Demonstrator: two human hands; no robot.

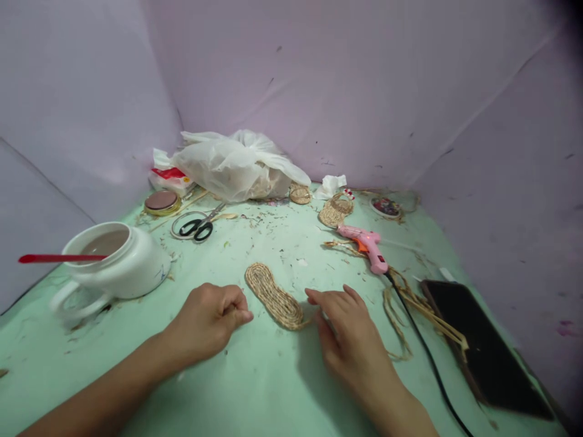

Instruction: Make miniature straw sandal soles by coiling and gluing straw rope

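A sole-shaped coil of braided straw cord (274,296) lies flat on the green tabletop between my hands. My left hand (212,318) rests just left of it, fingers curled in and thumb pressed to them; whether anything tiny is inside is hidden. Over the cord's loose end, at the coil's lower right, is my right hand (344,328), fingers spread and bent. Whether its fingertips touch the cord is unclear. Beyond it lies a pink glue gun (364,243) with an orange trigger. A small finished straw slipper (336,209) sits behind the gun's nozzle.
Left stands a white pot (122,261) with a red stick. Black scissors (198,227), a round tin (162,203) and a plastic bag (234,167) are behind. On the right are cord strands (394,321), a black cable (426,349) and a dark phone (487,346).
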